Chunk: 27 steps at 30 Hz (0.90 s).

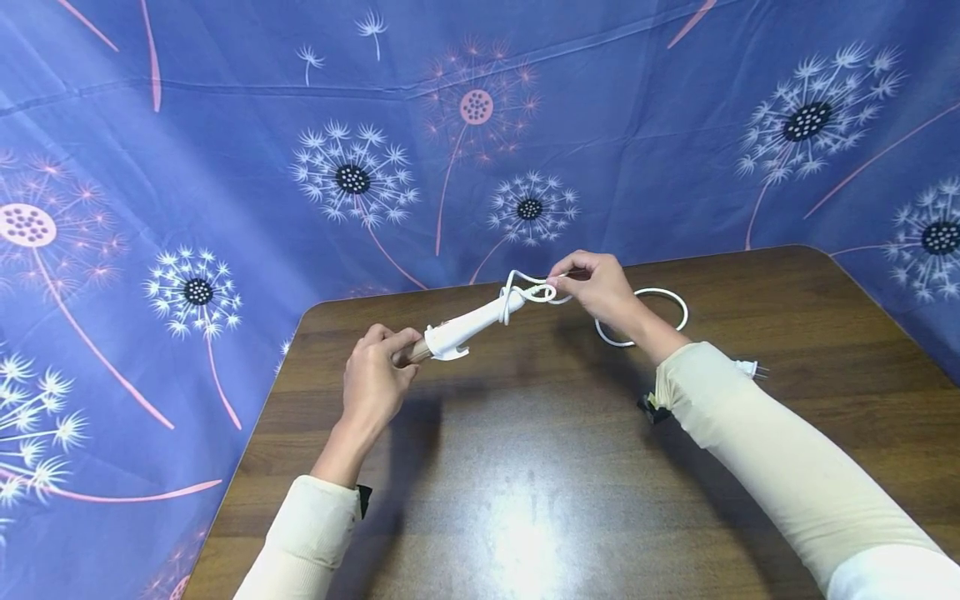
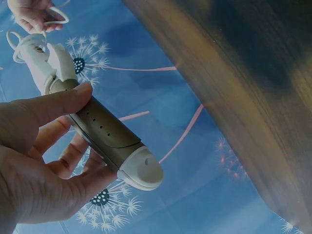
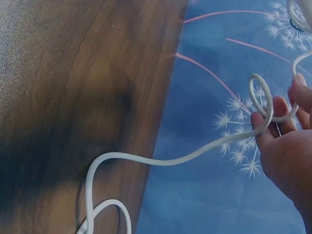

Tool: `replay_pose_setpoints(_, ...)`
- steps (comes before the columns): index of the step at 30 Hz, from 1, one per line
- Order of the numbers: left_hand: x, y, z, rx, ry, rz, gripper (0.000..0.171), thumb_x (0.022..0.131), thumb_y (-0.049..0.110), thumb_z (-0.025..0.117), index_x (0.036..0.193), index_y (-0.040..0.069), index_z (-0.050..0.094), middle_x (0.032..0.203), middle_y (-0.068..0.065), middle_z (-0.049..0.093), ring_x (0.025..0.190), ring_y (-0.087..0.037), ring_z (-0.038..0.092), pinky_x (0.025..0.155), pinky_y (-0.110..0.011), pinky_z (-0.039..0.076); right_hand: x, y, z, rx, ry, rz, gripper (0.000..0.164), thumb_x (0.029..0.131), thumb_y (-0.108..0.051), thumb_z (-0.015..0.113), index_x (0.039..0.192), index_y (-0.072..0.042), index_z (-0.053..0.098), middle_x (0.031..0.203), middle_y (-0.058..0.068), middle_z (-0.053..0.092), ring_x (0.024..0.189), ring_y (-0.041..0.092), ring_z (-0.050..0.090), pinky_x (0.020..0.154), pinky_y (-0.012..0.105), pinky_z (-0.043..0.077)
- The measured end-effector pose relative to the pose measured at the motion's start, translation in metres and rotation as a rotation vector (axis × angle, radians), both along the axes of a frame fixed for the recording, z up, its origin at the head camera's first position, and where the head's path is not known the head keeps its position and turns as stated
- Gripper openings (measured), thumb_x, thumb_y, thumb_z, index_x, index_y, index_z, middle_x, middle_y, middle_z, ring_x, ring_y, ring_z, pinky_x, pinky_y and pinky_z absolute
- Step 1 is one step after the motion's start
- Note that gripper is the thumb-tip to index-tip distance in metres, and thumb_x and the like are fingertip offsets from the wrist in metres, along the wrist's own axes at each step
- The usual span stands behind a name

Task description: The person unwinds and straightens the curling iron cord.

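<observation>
A curling iron with a white handle (image 1: 472, 327), a brown barrel (image 2: 105, 124) and a white tip (image 2: 142, 168) is held above the table, tilted. My left hand (image 1: 372, 375) grips it by the barrel, thumb on one side and fingers on the other. The white cord (image 3: 187, 157) loops around the handle's far end. Between thumb and fingers, my right hand (image 1: 596, 287) pinches this cord beside the handle end. A small loop of cord stands up by the right fingers in the right wrist view.
Under both arms lies a brown wooden table (image 1: 465, 467). More cord curves past the right hand, and a white plug (image 1: 750, 368) lies beside the right sleeve. Blue cloth (image 1: 247, 125) with dandelion prints hangs behind the table and along its left side.
</observation>
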<state>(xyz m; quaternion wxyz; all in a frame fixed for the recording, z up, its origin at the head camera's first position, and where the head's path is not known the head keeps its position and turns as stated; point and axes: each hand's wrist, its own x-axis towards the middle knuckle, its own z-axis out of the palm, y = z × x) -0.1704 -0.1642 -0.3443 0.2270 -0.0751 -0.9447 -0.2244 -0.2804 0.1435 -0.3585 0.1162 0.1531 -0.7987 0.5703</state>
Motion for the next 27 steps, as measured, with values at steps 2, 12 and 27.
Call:
replay_pose_setpoints(2, 0.0, -0.001, -0.001, -0.004, -0.008, 0.001, 0.044, 0.06, -0.003, 0.085, 0.096, 0.02, 0.075, 0.085, -0.005, 0.058, 0.078, -0.029, 0.058, 0.064, -0.048, 0.048, 0.0, 0.003, 0.003, -0.014, 0.028, -0.038, 0.012, 0.081, -0.008, 0.076, 0.088, 0.001, 0.072, 0.085, 0.005, 0.068, 0.074, 0.008, 0.06, 0.065, 0.016, 0.047)
replay_pose_setpoints(12, -0.005, -0.018, -0.008, -0.03, -0.068, 0.099, 0.044, 0.064, -0.001, 0.085, 0.102, 0.02, 0.075, 0.091, -0.006, 0.06, 0.08, -0.033, 0.06, 0.06, -0.051, 0.049, 0.003, 0.015, 0.013, -0.049, 0.103, -0.097, 0.015, 0.081, -0.007, 0.076, 0.089, 0.004, 0.072, 0.093, 0.012, 0.067, 0.082, 0.005, 0.06, 0.073, 0.015, 0.047)
replay_pose_setpoints(27, -0.004, -0.061, -0.013, 0.07, -0.084, 0.194, 0.044, 0.066, -0.003, 0.083, 0.106, 0.013, 0.074, 0.095, -0.011, 0.059, 0.081, -0.033, 0.06, 0.068, -0.049, 0.047, -0.002, 0.019, 0.001, 0.048, 0.029, -0.139, 0.009, 0.079, -0.006, 0.077, 0.083, -0.001, 0.073, 0.085, 0.003, 0.066, 0.077, 0.01, 0.057, 0.066, 0.015, 0.044)
